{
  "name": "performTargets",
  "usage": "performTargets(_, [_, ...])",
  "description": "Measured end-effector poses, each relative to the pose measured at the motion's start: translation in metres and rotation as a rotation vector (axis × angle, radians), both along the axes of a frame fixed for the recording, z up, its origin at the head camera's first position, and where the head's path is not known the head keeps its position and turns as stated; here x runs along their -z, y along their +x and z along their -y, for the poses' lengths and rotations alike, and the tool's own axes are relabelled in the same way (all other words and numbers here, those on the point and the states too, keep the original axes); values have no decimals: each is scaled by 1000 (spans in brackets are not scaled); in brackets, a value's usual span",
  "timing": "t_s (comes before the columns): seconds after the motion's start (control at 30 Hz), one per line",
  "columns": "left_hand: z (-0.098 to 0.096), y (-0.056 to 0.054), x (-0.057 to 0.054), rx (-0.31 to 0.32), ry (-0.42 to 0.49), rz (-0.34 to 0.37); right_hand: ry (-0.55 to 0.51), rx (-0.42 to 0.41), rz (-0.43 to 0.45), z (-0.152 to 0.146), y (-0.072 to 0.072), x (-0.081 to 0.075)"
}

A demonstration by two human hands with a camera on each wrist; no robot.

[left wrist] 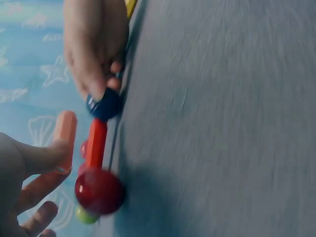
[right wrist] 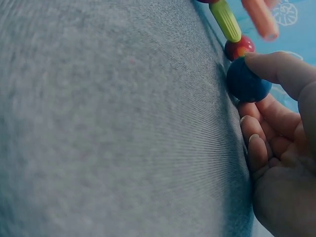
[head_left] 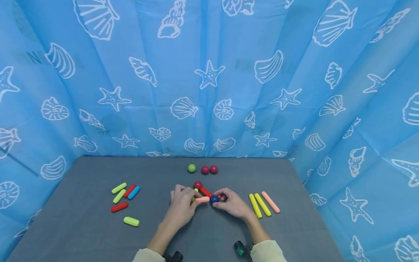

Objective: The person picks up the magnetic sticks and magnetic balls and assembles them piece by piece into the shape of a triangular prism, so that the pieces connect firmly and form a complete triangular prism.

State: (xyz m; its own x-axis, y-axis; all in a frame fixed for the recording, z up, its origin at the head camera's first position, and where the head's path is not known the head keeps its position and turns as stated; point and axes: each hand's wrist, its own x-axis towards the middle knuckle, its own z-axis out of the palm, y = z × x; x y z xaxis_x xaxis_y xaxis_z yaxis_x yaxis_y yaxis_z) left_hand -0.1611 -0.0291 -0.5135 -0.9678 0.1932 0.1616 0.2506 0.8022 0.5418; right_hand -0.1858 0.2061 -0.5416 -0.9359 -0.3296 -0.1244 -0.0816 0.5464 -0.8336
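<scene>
Thumb and fingers of my left hand [head_left: 180, 206] pinch a peach stick [head_left: 202, 199], which in the left wrist view stands apart from the blue ball. My right hand [head_left: 233, 203] pinches that blue ball [right wrist: 248, 80] between thumb and fingers, low over the cloth. A red stick [left wrist: 96, 143] joins the blue ball to a dark red ball [left wrist: 99, 191]. From the right wrist, a yellow-green stick [right wrist: 225, 20] appears beyond the blue ball, near the red ball [right wrist: 240, 47]. My left fingers partly cover this stick in the head view.
Behind my hands sit a green ball [head_left: 191, 168] and two dark red balls [head_left: 205, 170]. To the left lie several green, red and blue sticks [head_left: 134, 193]. Two yellow sticks [head_left: 255, 206] and a peach stick [head_left: 270, 202] lie right. A blue shell-print curtain [head_left: 209, 120] borders the grey table [head_left: 157, 171].
</scene>
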Motion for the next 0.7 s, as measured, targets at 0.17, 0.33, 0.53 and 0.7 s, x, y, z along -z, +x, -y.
performTargets(0.17, [-13,0,8,27,-69,-57,3,4,-7,1,0,2])
performTargets(0.33, [-13,2,13,44,-79,-98,7,14,-7,3,1,1])
performTargets(0.53, [0,9,15,-38,-12,30,9,-1,-19,4,2,2])
performTargets(0.7, [13,12,19,-125,90,158,-1,-14,-40,3,3,3])
